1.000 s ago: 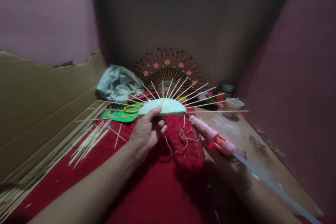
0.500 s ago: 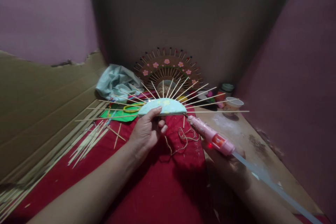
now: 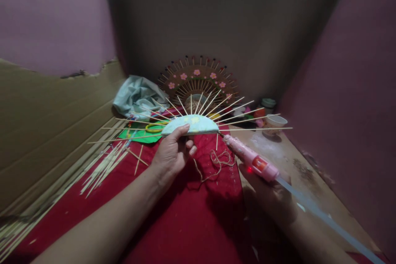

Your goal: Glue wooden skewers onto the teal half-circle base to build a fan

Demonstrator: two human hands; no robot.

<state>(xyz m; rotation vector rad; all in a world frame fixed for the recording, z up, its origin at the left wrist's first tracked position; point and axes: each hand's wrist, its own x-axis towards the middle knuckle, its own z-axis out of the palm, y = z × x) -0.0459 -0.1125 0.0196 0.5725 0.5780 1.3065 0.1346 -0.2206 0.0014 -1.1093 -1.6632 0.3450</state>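
My left hand (image 3: pixel 175 150) pinches a pale blue half-round piece (image 3: pixel 206 124) near its lower edge, thumb on the front face. Thin wooden sticks (image 3: pixel 236 106) fan out from its curved rim on both sides and the top. My right hand (image 3: pixel 272 194) is wrapped round a pink hot glue gun (image 3: pixel 247 156), with a red light lit and a long clear glue stick (image 3: pixel 328 222) running out of its back. The gun's dark nozzle is at the right corner of the half-round piece; whether it touches cannot be made out. Most right-hand fingers are hidden behind the gun.
Loose sticks (image 3: pixel 103 167) lie on the red cloth (image 3: pixel 185 231) at left. Twine (image 3: pixel 218 165) curls below the fan. Behind stand a flowered fan-shaped piece (image 3: pixel 197 73), a crumpled light blue cloth (image 3: pixel 136 95), yellow-handled scissors (image 3: pixel 151 127) on green sheet (image 3: pixel 133 135), and a cup (image 3: pixel 275 123).
The glue gun and my right hand have shifted slightly right and down. The half-round piece with its sticks has moved a little left, its right side tipping up slightly.
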